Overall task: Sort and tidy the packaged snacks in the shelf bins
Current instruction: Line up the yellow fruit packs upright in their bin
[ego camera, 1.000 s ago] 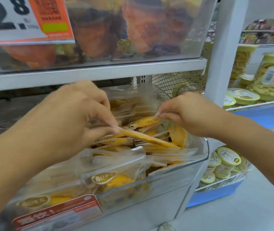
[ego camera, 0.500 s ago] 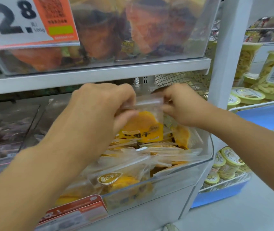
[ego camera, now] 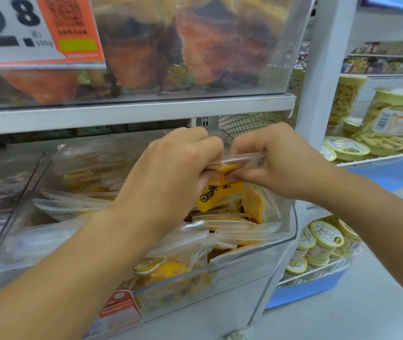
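Shelving [ego camera: 132,111] in grey metal fills the view, with a clear upper bin [ego camera: 195,57] of orange and dark packets resting on it and a price card [ego camera: 31,30] clipped to that bin's front at the left. Below the shelf sits a clear lower bin [ego camera: 257,249] heaped with transparent packets of yellow snacks [ego camera: 168,268]. To the right, on a blue-fronted rack [ego camera: 389,170], stand round tubs with pale green lids [ego camera: 347,147]. Above the lower bin's right half, both hands meet on a single yellow snack packet [ego camera: 220,192]: the left hand [ego camera: 171,177] has its fingers curled around the packet's left side, and the right hand [ego camera: 276,160] pinches its clear top edge between thumb and fingertips.
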